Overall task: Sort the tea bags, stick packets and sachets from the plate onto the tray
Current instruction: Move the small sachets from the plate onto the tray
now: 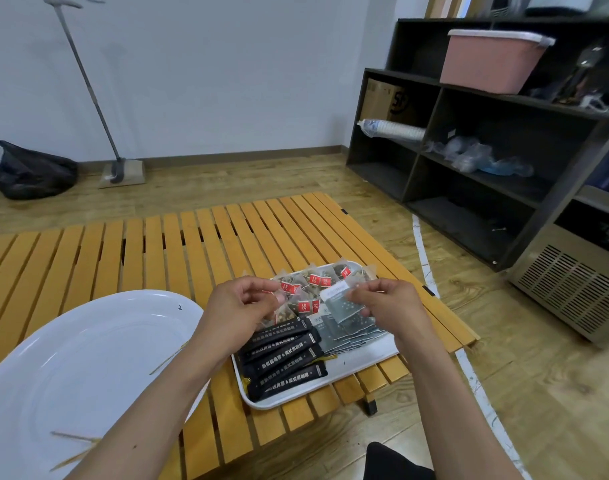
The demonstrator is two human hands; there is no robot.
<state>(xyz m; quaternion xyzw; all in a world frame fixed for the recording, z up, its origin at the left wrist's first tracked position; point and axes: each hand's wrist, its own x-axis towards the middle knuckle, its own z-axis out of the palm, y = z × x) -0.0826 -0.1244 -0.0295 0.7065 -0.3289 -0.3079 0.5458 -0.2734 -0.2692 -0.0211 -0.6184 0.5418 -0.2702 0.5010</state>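
Note:
A white tray point(358, 367) lies on the slatted table and holds three groups. Clear tea bags with red tags point(316, 280) sit at its far side, several black stick packets point(282, 358) lie at its near left, and grey sachets point(344, 332) are stacked at its right. The large white plate point(88, 358) at the left holds only a few thin straw-like bits. My left hand point(240, 306) hovers over the tea bags and pinches a clear tea bag point(278, 299). My right hand point(386, 303) holds a grey sachet point(346, 303) above the sachet stack.
The orange slatted table point(178, 244) carries the plate and tray, and the tray sits close to its right edge. A dark shelf unit point(469, 150) and a metal appliance point(573, 282) stand to the right. A mop point(88, 88) and black bag point(32, 171) are by the far wall.

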